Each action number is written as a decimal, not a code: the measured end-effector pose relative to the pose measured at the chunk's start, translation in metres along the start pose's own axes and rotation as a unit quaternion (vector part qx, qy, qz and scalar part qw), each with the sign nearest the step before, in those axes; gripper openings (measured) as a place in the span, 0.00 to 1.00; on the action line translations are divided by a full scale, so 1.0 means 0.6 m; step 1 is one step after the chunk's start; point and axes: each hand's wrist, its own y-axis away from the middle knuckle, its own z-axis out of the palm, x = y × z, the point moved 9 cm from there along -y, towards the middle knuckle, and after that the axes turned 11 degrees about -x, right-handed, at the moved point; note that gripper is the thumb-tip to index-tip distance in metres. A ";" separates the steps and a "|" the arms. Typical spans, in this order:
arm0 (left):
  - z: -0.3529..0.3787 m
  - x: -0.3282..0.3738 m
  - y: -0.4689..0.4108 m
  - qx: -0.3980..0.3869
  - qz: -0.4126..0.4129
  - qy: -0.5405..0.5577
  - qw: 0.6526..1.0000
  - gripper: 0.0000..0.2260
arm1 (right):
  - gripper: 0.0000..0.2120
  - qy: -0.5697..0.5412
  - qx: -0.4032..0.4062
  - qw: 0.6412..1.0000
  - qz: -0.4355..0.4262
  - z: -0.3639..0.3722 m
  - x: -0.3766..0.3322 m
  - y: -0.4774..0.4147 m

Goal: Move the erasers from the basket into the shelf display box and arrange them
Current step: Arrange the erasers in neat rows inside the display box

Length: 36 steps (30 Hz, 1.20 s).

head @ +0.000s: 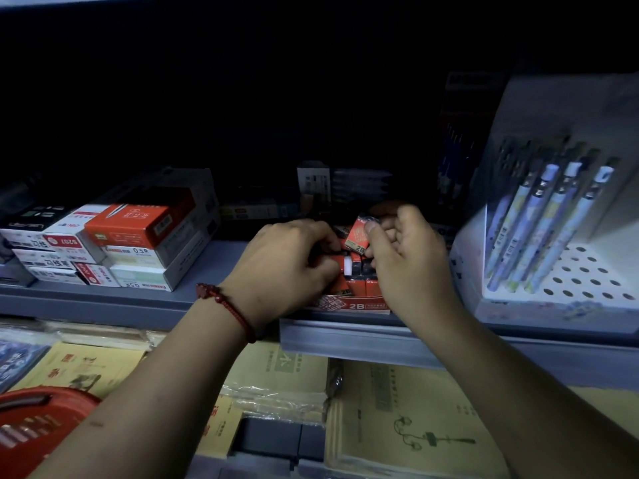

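While the red basket (45,409) sits at 8 o'clock, the display box (349,304) stands on the shelf (214,264), dead centre. Left hand (287,261) at its 9 o'clock, fingers curled among the packed erasers (359,271), grip unclear. Right hand (404,257) at 3 o'clock pinches one tilted red eraser (358,235) above the rows.

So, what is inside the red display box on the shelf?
Red-sleeved erasers packed in the display box, one showing a white end. The right hand pinches another eraser above them. The left hand covers the box's left part.
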 end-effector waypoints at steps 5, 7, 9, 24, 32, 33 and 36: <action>0.006 -0.008 -0.014 -0.045 -0.032 -0.007 0.998 0.17 | 0.09 0.004 0.007 1.000 0.000 -0.001 -0.002 0.000; 0.007 -0.004 -0.017 -0.058 -0.038 -0.016 0.997 0.16 | 0.09 0.009 0.009 1.000 0.002 -0.002 -0.001 0.000; 0.008 0.003 -0.020 -0.050 -0.041 -0.035 0.997 0.13 | 0.09 0.017 0.012 1.000 0.001 -0.003 -0.001 0.000; 0.003 -0.007 -0.016 -0.017 -0.079 -0.067 0.994 0.09 | 0.08 0.021 0.006 1.000 -0.011 -0.004 -0.005 0.002; 0.006 -0.025 -0.019 -0.031 -0.103 -0.013 0.994 0.08 | 0.08 0.017 0.000 1.000 -0.007 0.000 -0.003 0.002; 0.007 -0.027 -0.020 -0.038 -0.105 0.001 0.994 0.10 | 0.08 0.017 -0.001 1.000 -0.007 0.000 -0.003 0.002; 0.007 -0.034 -0.018 -0.039 -0.108 0.035 0.993 0.11 | 0.08 0.025 0.004 1.000 -0.011 0.000 -0.004 0.001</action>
